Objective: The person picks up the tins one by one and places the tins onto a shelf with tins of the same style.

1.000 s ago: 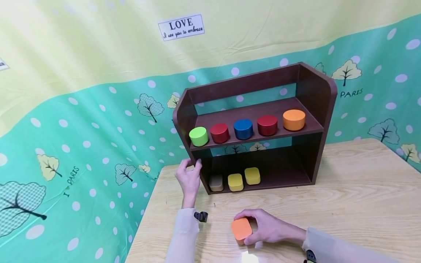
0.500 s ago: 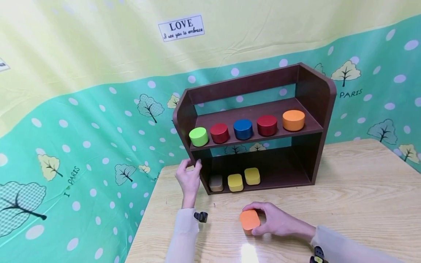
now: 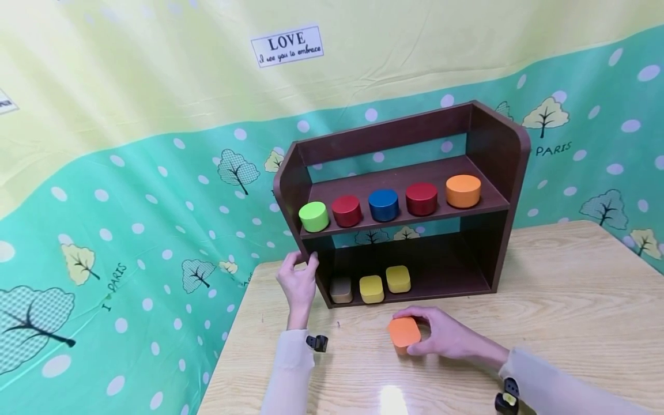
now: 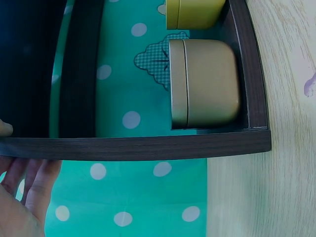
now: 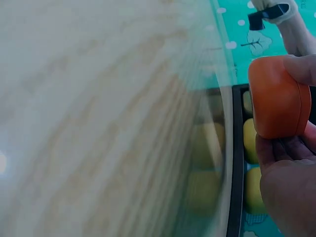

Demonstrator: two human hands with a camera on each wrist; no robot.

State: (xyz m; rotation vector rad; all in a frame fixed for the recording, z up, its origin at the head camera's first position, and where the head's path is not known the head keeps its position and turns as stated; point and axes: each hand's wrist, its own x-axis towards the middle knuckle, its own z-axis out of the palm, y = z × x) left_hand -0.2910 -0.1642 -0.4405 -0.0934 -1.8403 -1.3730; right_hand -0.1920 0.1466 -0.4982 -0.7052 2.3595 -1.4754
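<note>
At the left of centre in the head view, my left hand point(image 3: 298, 282) still grips the side panel of the dark shelf point(image 3: 498, 150), fingers curled around its edge. Lower centre, my right hand point(image 3: 441, 337) clamps the orange tin point(image 3: 404, 332), which has travelled up-frame toward the bottom shelf; whether it's lifted off the table point(image 3: 570, 300) I can't quite tell.

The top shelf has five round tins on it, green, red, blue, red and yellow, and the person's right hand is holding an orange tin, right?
Almost. In the head view the last round tin on the top shelf is orange, not yellow. The others are green, red, blue and red, and the right hand does hold an orange tin.
</note>
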